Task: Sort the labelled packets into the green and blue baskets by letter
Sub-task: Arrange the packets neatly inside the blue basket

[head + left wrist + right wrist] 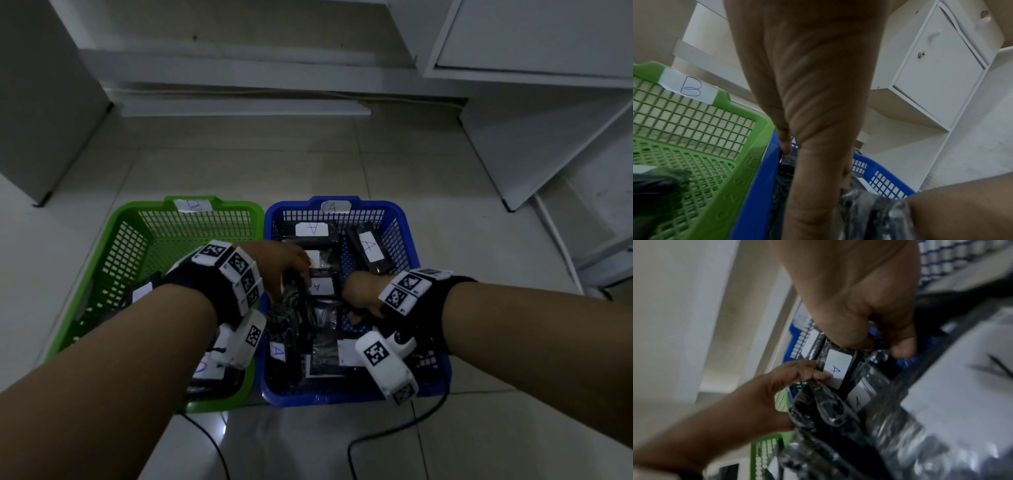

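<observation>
The green basket tagged B stands on the left, and the blue basket tagged A on the right. Both hands are inside the blue basket. My left hand pinches the crinkled plastic edge of a black packet standing on end. In the right wrist view my right hand curls round the top of a black packet labelled A, with the left hand's fingers at that label's edge. I cannot tell whether both hands hold the same packet. Several A packets lie in the blue basket.
Black packets lie at the near end of the green basket, one with a rounded blue letter. The baskets sit side by side on a tiled floor. White cabinets stand behind and to the right. A black cable trails on the floor nearby.
</observation>
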Demonstrator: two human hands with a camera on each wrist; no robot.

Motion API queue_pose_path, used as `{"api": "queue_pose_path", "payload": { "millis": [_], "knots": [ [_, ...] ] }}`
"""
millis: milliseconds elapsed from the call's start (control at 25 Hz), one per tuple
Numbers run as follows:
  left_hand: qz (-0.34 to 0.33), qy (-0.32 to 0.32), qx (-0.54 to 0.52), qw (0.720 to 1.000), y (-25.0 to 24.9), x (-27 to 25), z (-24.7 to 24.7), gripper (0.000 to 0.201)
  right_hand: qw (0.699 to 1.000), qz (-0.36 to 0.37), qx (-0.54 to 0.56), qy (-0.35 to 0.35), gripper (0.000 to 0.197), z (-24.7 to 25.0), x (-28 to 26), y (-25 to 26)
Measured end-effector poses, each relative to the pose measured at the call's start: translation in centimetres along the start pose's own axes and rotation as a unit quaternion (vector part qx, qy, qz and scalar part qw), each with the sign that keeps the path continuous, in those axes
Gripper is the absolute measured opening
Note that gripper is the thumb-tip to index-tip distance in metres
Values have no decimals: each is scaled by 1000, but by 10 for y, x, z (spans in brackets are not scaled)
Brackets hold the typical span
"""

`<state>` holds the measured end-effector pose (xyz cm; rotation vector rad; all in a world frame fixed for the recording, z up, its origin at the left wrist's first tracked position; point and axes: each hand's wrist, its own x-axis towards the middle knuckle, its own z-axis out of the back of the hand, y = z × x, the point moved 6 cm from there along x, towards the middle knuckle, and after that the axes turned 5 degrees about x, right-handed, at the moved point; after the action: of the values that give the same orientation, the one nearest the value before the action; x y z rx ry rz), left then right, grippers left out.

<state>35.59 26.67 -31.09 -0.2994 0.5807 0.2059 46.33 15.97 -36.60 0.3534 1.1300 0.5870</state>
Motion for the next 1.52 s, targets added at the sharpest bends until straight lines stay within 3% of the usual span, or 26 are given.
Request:
{"api": "queue_pose_path", "payload": {
  "millis": [120,200,280,440,680,760,880,1040,1160,1240,1400,1520],
  "knots": [
    [0,6,19,1000,-1,3,-1,64,1000,9,10,6,29,-1,2,1],
    [-2,11,13,1000,-3,4,-2,64,997,26,78,-11,11,-1,3,1],
    [8,16,-3,1000,-1,2,-3,61,990,21,133,-27,16,-5,1,2],
    [-12,10,-19,1000,-2,0,-2,57,997,56,-11,-47,25,1,6,6],
    [-3,-19,-61,998,3,-3,2,53,992,14,-126,25,25,4,2,9],
    [-8,-20,-70,997,1,-4,5,54,993,16,-110,26,24,-4,4,12],
    [2,-33,-78,996,1,-5,9,54,1000,23,4,20,25,-3,4,9],
    [21,-48,-60,997,0,-2,10,53,987,99,125,-17,46,-2,-18,19],
    [29,-69,-55,996,-1,1,8,56,981,186,6,57,43,-16,-32,29],
    [40,-104,-95,989,1,0,10,52,985,159,-53,41,44,-10,-27,17],
    [83,-198,-104,971,9,-6,22,38,989,81,121,-11,24,12,-27,4],
    [87,-209,-86,970,5,-1,26,35,984,49,168,-30,26,25,-31,1]
  ]
}}
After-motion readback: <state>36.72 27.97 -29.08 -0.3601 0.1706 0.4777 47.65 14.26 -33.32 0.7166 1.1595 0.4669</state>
